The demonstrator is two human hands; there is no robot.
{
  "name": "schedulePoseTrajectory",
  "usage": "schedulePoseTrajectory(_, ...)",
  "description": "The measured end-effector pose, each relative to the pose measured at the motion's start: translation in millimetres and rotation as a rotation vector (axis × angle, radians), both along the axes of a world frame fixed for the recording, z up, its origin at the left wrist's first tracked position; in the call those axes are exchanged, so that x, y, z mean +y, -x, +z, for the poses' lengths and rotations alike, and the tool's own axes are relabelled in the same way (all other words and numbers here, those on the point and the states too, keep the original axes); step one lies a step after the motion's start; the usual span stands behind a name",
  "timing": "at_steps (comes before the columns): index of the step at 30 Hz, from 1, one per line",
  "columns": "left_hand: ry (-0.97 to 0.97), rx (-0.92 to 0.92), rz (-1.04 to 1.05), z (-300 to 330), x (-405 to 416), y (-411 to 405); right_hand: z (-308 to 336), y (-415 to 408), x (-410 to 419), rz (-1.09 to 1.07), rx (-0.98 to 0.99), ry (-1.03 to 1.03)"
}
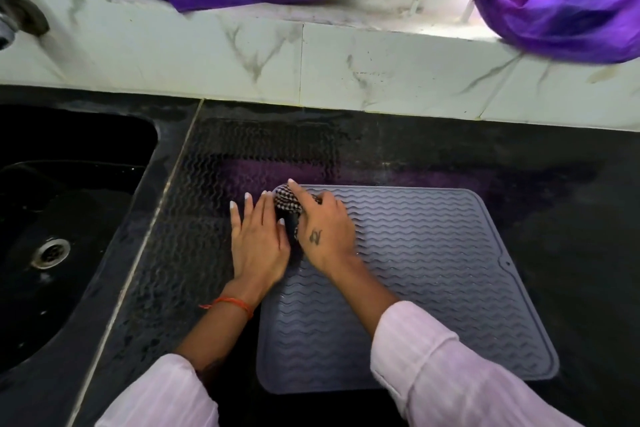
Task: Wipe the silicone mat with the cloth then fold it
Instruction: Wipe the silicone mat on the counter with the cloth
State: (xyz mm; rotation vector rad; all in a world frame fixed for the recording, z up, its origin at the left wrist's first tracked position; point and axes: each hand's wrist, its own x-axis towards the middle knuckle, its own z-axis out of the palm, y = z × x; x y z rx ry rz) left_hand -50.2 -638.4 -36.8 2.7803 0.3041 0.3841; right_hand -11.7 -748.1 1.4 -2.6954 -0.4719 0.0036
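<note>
The grey silicone mat (433,281) lies flat on the black surface (554,191), its near-left corner hidden by the sleeves. At its far-left corner the right hand (325,232) grips the checked cloth (287,199), mostly covered, while the left hand (258,239) rests beside it, fingers straight. Beyond, purple fabric (554,0) is cut off by the frame.

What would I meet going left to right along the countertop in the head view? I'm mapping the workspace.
Sink drain → black sink → wet wavy imprint on the counter → left hand → checked cloth → right hand → grey silicone mat.
</note>
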Motion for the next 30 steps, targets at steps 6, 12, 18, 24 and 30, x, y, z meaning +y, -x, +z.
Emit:
schedulePoseTrajectory(6, -0.056, 0.088, 0.056, -8, 3, -10, -11, 1, 16, 0.048, -0.034, 0.109)
schedulePoseTrajectory(12, -0.147, 0.074, 0.057, -10, 3, -6, -9, -3, 12, 0.033, -0.02, 0.16)
schedulePoseTrajectory(18, -0.178, 0.093, 0.073, -10, 4, -5, -9, -9, -14, -0.098, -0.011, 0.22)
schedulePoseTrajectory(24, -0.198, 0.091, 0.073, -12, 4, -4, -10, -18, -48, -0.196, -0.018, 0.239)
schedulePoseTrajectory(30, -0.207, 0.097, 0.06, -10, 4, -3, -8, -28, -95, -0.321, -0.016, 0.251)
